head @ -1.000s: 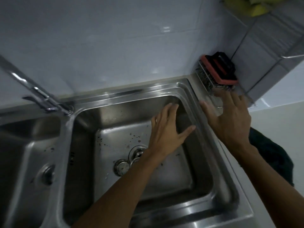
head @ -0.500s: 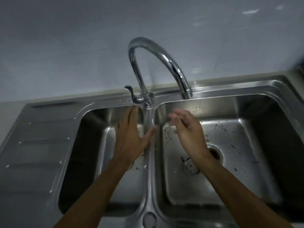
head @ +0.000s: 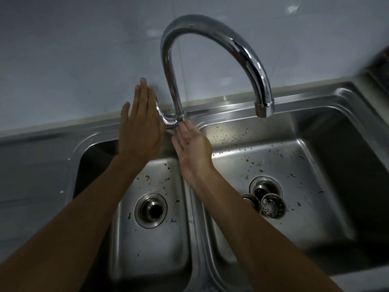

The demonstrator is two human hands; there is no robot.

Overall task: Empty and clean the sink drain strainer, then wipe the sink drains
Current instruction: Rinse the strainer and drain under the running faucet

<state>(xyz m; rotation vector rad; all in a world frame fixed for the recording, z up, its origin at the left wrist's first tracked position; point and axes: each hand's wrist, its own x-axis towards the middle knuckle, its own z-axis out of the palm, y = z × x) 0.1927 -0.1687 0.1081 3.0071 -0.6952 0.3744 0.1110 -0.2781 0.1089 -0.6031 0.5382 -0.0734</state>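
A person's two bare hands are reaching over a stainless steel double sink (head: 242, 114) toward the base of a curved chrome faucet (head: 212, 36). The left hand (head: 140, 125) is hovering flat with fingers spread wide, holding nothing, just left of the faucet's lever (head: 166, 121). The right hand (head: 192, 146) is lying open and empty too, its fingertips (head: 185, 123) touching the faucet base. Below the left hand, the left basin is showing an open drain (head: 151, 210) ringed by scattered dark food specks. Below and right of the right hand, the right basin is holding its own open drain (head: 265, 187), with a perforated drain strainer (head: 272, 205) lying tilted on the basin floor at the drain's near edge, beside a second small round metal piece (head: 250, 200). More specks are dotting that basin.
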